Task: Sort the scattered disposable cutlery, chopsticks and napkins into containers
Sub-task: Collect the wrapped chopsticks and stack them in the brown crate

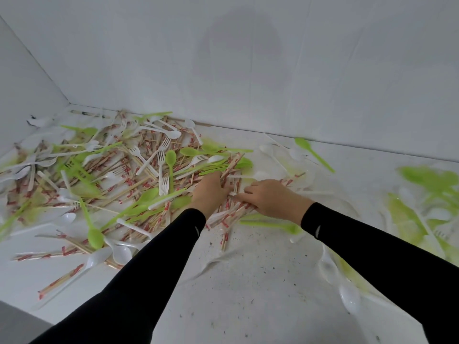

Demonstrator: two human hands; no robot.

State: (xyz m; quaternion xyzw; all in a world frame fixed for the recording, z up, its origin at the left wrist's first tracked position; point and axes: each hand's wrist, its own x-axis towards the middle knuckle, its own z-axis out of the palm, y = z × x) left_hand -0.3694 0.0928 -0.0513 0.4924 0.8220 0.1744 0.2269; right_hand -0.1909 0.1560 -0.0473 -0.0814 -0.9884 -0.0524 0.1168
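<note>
Centrally, the left hand (211,192) and right hand (270,199) grip one bundle of wrapped chopsticks (229,212) on the white counter (248,281), fingers curled round it, tips hidden; green spoons (171,157) and white forks (162,156) crowd left; cutlery at the right edge (422,194) blurs.

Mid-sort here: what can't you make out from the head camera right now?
Head view, right edge: the green plastic cutlery is blurred; spoons or forks unclear.
The left hand and right hand both hold paper-wrapped wooden chopsticks; their fingertips are buried in the bundle, so each grip's count is hidden.
Containers and napkins: none identifiable in frame.
Left edge: the mixed cutlery pile is cut off by the frame.
</note>
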